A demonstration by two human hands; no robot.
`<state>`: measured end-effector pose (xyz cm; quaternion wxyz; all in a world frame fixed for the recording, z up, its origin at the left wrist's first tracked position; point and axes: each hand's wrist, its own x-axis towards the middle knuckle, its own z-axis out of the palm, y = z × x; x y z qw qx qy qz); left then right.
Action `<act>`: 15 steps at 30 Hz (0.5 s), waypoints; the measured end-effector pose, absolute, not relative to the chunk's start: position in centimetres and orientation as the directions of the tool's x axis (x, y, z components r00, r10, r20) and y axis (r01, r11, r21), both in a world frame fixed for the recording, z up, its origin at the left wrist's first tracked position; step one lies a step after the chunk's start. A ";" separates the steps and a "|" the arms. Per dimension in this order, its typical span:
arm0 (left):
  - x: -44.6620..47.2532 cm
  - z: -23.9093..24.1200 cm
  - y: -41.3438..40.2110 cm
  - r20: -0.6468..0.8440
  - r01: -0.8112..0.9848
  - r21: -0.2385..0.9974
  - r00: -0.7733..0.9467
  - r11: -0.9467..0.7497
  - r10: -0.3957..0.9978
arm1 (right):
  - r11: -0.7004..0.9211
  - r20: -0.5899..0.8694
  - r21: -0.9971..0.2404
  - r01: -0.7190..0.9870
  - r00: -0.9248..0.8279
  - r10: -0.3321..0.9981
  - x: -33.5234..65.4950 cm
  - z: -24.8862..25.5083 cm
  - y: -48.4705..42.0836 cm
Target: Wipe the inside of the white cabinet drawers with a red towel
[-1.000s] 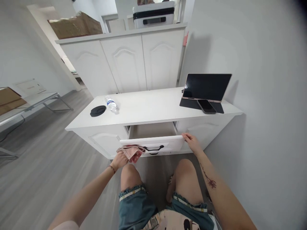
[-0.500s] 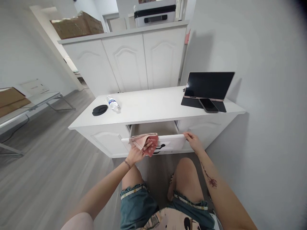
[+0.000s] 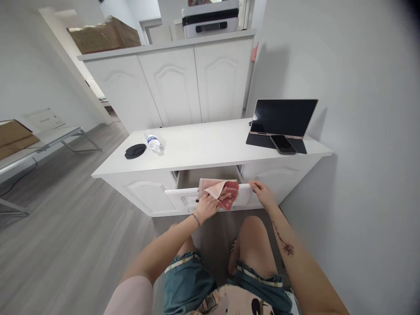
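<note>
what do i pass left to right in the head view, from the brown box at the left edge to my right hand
brown box → black round object → clear bottle → pink cloth in your left hand → your right hand at the drawer front

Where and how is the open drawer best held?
Probably by the top edge of the drawer front at its right end, from the right: it stands pulled out, baring that edge; the right hand grips there, clear of the pink cloth in the left hand.
</note>
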<state>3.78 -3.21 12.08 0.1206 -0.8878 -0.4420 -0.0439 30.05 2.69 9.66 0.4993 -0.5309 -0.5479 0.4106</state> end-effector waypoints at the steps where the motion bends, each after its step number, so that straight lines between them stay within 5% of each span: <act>1: 4.2 12.1 -3.2 0.190 0.789 -0.176 0.613 -0.588 0.767 | 0.099 0.111 -0.981 0.169 0.061 0.992 30.0 9.7 2.7; 15: 8.5 11.2 -2.1 0.281 0.729 -0.201 0.683 -0.654 0.674 | 0.134 0.138 -0.976 0.172 0.013 0.990 30.0 10.1 2.8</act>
